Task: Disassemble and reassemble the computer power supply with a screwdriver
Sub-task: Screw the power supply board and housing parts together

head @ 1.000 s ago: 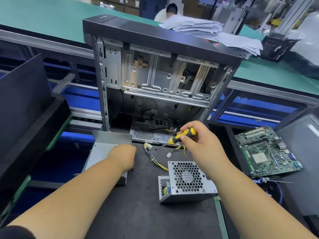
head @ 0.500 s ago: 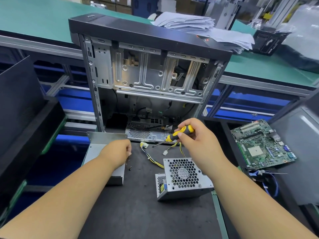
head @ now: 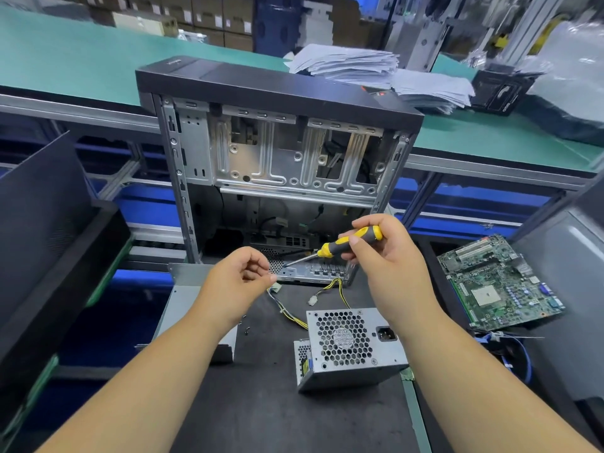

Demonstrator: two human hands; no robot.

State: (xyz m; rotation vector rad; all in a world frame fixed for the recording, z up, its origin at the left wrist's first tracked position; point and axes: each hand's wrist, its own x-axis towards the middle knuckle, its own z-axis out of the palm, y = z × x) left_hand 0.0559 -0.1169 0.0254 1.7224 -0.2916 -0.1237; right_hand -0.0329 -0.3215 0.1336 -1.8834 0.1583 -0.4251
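The grey power supply (head: 351,354) lies on the black mat with its fan grille facing up and its yellow and black cables (head: 340,291) trailing toward the case. Above it my right hand (head: 395,269) grips a yellow and black screwdriver (head: 349,243) whose tip points left. My left hand (head: 235,284) is raised beside that tip, thumb and forefinger pinched on what looks like a tiny screw, barely visible. Loose screws (head: 246,330) lie on the mat under the left wrist, next to a grey metal cover (head: 183,302).
An open computer case (head: 281,93) stands upright right behind my hands. A green motherboard (head: 500,286) lies at the right, a black panel (head: 42,207) leans at the left. Stacked papers (head: 359,67) sit on the green bench behind.
My left hand has lifted off the metal cover and risen toward the screwdriver tip, fingers now pinched. The right hand with the screwdriver has risen slightly.
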